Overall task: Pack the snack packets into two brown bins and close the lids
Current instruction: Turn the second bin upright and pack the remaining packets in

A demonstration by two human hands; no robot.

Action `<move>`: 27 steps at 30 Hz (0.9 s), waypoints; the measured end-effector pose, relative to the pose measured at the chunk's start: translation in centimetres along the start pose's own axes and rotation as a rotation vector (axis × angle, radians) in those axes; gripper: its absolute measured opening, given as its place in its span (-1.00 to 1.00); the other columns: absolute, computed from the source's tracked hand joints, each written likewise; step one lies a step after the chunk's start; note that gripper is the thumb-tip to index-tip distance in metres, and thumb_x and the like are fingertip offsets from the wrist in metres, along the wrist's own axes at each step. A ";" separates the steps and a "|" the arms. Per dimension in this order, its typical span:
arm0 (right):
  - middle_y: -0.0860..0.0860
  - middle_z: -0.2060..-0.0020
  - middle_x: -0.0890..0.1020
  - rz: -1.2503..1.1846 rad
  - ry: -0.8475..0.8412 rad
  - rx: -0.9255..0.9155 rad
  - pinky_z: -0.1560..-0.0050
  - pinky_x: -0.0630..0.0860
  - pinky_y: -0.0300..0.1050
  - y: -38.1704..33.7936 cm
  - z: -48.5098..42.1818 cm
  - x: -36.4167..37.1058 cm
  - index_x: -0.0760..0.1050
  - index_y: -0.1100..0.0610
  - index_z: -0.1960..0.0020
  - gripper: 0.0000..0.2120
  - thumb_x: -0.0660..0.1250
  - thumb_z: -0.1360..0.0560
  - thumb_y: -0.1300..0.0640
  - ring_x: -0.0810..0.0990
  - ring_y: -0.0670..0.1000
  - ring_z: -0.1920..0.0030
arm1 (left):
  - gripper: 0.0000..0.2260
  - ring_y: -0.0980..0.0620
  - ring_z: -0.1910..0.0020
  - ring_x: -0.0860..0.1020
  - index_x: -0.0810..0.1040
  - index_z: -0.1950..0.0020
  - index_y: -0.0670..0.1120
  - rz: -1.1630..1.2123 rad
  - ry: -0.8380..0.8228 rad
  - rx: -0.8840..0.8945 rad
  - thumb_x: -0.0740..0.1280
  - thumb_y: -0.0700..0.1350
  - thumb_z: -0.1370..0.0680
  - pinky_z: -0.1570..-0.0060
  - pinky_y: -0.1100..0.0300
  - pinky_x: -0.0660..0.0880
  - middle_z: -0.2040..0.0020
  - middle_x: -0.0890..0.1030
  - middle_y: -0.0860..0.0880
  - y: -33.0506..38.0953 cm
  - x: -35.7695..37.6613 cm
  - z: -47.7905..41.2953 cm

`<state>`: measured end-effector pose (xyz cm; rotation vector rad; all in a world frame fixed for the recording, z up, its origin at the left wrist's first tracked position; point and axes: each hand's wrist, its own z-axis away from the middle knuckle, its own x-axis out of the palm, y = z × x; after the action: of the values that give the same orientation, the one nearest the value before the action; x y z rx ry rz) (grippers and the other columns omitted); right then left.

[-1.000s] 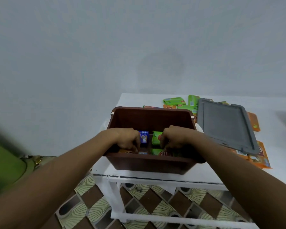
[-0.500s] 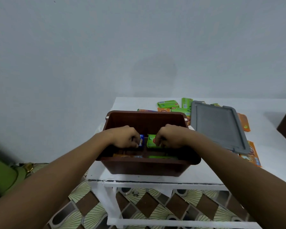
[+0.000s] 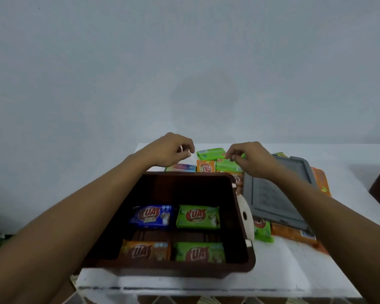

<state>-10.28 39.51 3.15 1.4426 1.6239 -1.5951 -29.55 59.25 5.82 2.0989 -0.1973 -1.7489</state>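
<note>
Brown bin (image 3: 162, 268) stands open on the white surface (image 3: 283, 270), four packets flat inside: one blue packet (image 3: 151, 216), one orange packet (image 3: 145, 251), two green packets (image 3: 198, 216). Beyond it the left hand (image 3: 171, 150) hangs with a slack, empty grip. The right hand (image 3: 252, 161) has its fingertips at a loose green packet (image 3: 226, 166); whether that grip pinches it, I cannot tell. One grey lid (image 3: 270, 198) lies beside the bin.

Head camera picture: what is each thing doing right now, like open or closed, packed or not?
brown bin, open, lid off, four packets inside.
grey lid, off, lying beside the bin on loose packets.
packets in bin, lying flat on its floor.
loose packets, on the table, unpacked.
left hand, loosely curled, empty, above the table behind the bin.
right hand, fingertips at a green packet, grip unclear.
</note>
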 end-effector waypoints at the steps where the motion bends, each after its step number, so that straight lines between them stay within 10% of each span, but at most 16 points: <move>1: -0.05 0.15 0.67 0.022 -0.025 -0.003 0.04 0.51 -0.10 1.2 -0.8 0.1 0.64 0.10 0.01 -0.84 0.29 -0.55 0.25 0.60 -0.02 0.09 | -0.88 0.00 0.08 0.57 0.60 -0.08 -0.05 -0.018 -0.019 -0.018 0.30 -0.13 -0.59 0.03 0.14 0.49 0.03 0.62 -0.01 -0.7 -0.1 -1.0; 15: 0.08 -0.36 0.44 0.203 -0.466 0.019 -0.31 0.36 0.09 10.2 -13.8 6.0 0.36 0.06 -0.42 -0.54 0.31 -0.54 0.15 0.38 0.13 -0.35 | -0.36 -0.02 -0.13 0.44 0.39 -0.28 0.02 -0.409 -0.779 -0.308 0.60 -0.02 -0.29 -0.02 0.08 0.44 -0.25 0.43 -0.02 -8.0 6.2 -11.5; 20: 0.12 -0.47 0.26 0.287 -0.572 0.079 -0.36 0.29 0.22 10.2 -15.5 8.1 0.08 0.03 -0.56 -0.26 0.38 -0.50 0.04 0.22 0.21 -0.44 | -0.57 0.02 0.08 0.44 0.35 0.05 0.04 -0.407 -0.661 -0.255 0.57 -0.03 -0.30 0.17 0.15 0.35 0.12 0.41 0.07 -8.8 6.6 -11.0; 27: 0.11 -0.01 0.53 0.214 -0.287 0.074 0.10 0.42 -0.02 8.6 -15.0 6.6 0.37 0.10 -0.18 -0.71 0.33 -0.50 0.10 0.51 0.16 0.03 | -0.81 -0.04 0.22 0.47 0.29 0.11 -0.01 -0.353 -0.224 -0.173 0.29 -0.20 -0.48 0.32 0.14 0.31 0.18 0.48 -0.01 -9.6 3.3 -8.3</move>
<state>0.01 53.72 -2.81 1.3040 1.2192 -1.6629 -22.27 68.58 0.24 1.8971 0.2719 -2.1184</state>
